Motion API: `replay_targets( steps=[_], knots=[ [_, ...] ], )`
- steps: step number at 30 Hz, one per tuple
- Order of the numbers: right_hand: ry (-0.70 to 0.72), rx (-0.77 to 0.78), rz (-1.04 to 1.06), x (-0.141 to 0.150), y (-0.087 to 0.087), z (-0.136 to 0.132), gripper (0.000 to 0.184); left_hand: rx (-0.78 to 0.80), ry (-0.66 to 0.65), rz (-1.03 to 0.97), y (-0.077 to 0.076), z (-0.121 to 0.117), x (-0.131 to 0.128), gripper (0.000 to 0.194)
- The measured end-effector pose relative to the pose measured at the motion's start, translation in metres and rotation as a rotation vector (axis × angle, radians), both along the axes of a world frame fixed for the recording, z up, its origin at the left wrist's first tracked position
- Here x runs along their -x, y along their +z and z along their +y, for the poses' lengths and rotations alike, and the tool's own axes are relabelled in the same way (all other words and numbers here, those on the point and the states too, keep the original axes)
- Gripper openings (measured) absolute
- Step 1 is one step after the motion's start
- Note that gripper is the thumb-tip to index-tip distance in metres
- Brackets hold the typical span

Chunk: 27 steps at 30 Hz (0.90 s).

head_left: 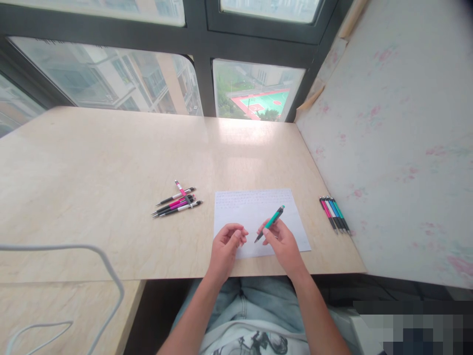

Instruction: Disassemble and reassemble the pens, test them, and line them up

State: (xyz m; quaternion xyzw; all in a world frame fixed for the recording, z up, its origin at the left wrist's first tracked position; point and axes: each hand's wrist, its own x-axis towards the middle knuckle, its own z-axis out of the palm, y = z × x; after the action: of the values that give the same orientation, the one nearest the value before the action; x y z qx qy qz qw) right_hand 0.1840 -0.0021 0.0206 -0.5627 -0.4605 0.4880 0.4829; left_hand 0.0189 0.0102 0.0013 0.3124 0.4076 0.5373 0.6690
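Observation:
My right hand (283,241) pinches a green click pen (274,217) with a black grip. The pen is tilted, its tip low and to the left, over a white sheet of paper (258,207). Whether the tip touches the paper I cannot tell. Rows of small handwriting run across the top of the sheet. Over the sheet's lower left part is my left hand (226,241), its fingers loosely curled and a little apart, with nothing seen in them. A gap separates the two hands.
Several pens (177,203) lie in a loose, crossing pile left of the paper. Another group of pens (334,215) lies side by side near the papered wall (399,148). A grey cable (84,247) loops over the desk (111,172) at lower left. Windows stand behind.

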Motion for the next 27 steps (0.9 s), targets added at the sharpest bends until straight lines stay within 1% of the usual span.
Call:
replay_targets(
  steps=[2,5,6,7,9,10,12,15,18,20,22,25,27],
  knots=[
    [-0.073,-0.015,0.009,-0.002,-0.001,0.006,0.021,0.022,0.013,-0.057,0.002,0.000,-0.001,0.018],
    [-0.136,-0.045,0.082,-0.001,0.000,0.013,0.025,0.030,0.023,-0.088,0.006,0.000,-0.002,0.017],
    [-0.154,-0.059,0.118,0.000,0.001,0.016,0.031,0.016,0.022,-0.071,0.008,0.001,0.000,0.017],
    [-0.178,-0.078,0.154,0.001,0.001,0.018,0.043,-0.010,0.019,-0.032,0.009,0.001,0.002,0.017],
    [-0.225,-0.119,0.210,0.002,0.001,0.023,0.069,-0.093,0.017,0.118,0.012,0.004,0.011,0.017],
    [-0.235,-0.134,0.227,0.002,0.001,0.025,0.078,-0.141,0.018,0.230,0.013,0.006,0.017,0.017],
    [-0.225,-0.147,0.235,0.002,-0.001,0.030,0.086,-0.219,0.052,0.472,0.013,0.011,0.030,0.015],
    [-0.199,-0.139,0.219,0.003,-0.006,0.036,0.083,-0.361,0.085,0.817,0.007,0.016,0.046,0.013],
    [-0.221,-0.144,0.214,0.005,-0.009,0.040,0.077,-0.556,0.047,1.080,-0.001,0.019,0.053,0.015],
    [-0.237,-0.146,0.213,0.007,-0.009,0.043,0.077,-0.654,0.014,1.162,-0.006,0.019,0.052,0.018],
    [-0.242,-0.142,0.209,0.008,-0.008,0.045,0.079,-0.707,0.007,1.211,-0.008,0.020,0.050,0.021],
    [-0.250,-0.138,0.187,0.007,-0.009,0.048,0.078,-0.730,0.008,1.277,-0.007,0.023,0.048,0.023],
    [-0.270,-0.145,0.172,0.005,-0.011,0.049,0.076,-0.726,-0.031,1.321,-0.006,0.025,0.048,0.021]
  ],
)
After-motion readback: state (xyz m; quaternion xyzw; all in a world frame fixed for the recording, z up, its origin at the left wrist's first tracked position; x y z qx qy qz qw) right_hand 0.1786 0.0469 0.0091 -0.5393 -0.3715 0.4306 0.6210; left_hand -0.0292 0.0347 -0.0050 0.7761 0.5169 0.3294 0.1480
